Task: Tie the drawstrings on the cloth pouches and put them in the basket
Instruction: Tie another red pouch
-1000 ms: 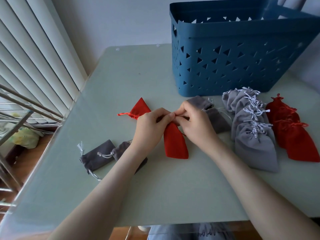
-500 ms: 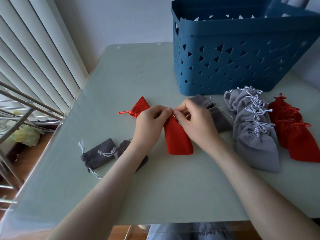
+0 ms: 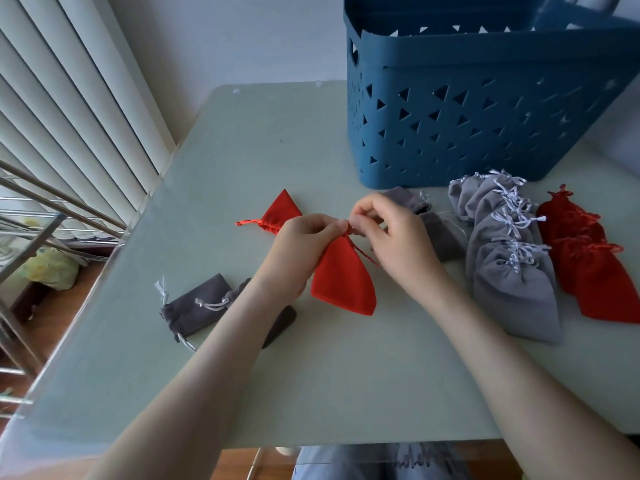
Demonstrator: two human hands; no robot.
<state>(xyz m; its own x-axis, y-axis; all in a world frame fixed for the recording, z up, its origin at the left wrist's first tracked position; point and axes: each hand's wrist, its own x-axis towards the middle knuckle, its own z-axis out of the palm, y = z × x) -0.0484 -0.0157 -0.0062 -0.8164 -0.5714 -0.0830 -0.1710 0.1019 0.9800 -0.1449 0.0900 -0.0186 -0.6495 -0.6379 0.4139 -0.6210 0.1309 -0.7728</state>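
Note:
A red cloth pouch [image 3: 343,282] lies mid-table with its gathered neck raised between my hands. My left hand [image 3: 298,251] pinches the neck from the left. My right hand [image 3: 398,237] pinches the red drawstring at the neck from the right, and a loose string end trails below it. A second red pouch [image 3: 278,211] lies behind my left hand. The blue basket [image 3: 467,109] with triangle cut-outs stands at the back right.
Two dark grey pouches [image 3: 199,308] lie at the left near my left forearm, and two more dark grey pouches [image 3: 438,230] behind my right hand. A row of tied light grey pouches [image 3: 512,271] and red pouches [image 3: 588,268] lies right. Blinds and a metal rack are left.
The red pouch's neck has lifted and its body has swung slightly right. My right hand has shifted up and right, drawing the string.

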